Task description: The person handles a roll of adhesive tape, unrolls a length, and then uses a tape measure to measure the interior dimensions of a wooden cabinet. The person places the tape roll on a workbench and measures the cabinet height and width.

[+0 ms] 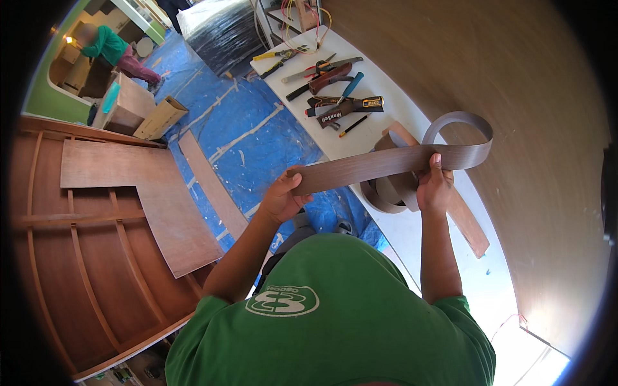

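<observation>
A brown wood-grain edge banding strip (367, 168) is stretched between my hands above the front of the white worktop. My left hand (281, 198) pinches its left end between thumb and fingers. Further along, my right hand (434, 188) grips the strip with the thumb on its face. Beyond that hand the band curls back in a loose upright loop. More of the brown band lies in a coil (381, 199) on the worktop, partly hidden behind the stretched length and my right hand.
Hand tools, with a blue-handled one (351, 85) among them, lie on the white worktop (405, 103). A wood strip (468, 224) rests right of the coil. A large brown panel (515, 128) borders the right. Left are a framed panel (48, 257), blue floor sheeting (238, 145) and a person (114, 46).
</observation>
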`<act>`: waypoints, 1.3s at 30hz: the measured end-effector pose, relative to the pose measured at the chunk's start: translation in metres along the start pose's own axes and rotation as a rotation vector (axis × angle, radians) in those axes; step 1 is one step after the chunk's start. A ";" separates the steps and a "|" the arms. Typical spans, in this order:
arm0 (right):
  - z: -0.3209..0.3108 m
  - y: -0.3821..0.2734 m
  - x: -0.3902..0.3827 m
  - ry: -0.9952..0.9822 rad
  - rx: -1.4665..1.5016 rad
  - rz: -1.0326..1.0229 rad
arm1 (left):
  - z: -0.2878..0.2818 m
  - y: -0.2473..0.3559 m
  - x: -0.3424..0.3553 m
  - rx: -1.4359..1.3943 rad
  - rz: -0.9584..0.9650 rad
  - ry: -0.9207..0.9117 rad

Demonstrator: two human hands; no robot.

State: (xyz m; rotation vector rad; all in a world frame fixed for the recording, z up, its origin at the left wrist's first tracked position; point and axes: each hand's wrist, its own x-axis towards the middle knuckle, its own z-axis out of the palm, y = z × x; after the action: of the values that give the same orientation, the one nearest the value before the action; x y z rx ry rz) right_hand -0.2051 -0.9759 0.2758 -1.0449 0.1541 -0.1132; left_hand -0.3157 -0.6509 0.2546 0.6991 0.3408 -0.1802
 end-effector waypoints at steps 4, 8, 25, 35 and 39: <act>-0.003 0.002 0.004 -0.026 0.050 -0.084 | 0.024 -0.006 0.001 0.253 0.010 -0.042; -0.011 0.000 0.002 -0.019 -0.075 -0.033 | 0.023 -0.008 0.015 0.629 0.152 0.143; 0.001 0.003 -0.027 -0.201 -0.431 -0.161 | -0.012 -0.013 0.063 0.641 0.175 0.248; -0.012 -0.050 0.002 -0.223 -0.159 0.307 | -0.012 0.003 0.008 0.384 -0.106 -0.191; -0.010 -0.049 0.010 -0.312 -0.050 0.324 | -0.017 -0.017 0.026 0.420 -0.145 -0.156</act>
State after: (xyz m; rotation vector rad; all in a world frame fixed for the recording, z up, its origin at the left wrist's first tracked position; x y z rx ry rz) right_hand -0.1980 -1.0109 0.3127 -1.0608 0.0410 0.3476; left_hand -0.2999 -0.6535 0.2230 1.0690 0.2048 -0.4504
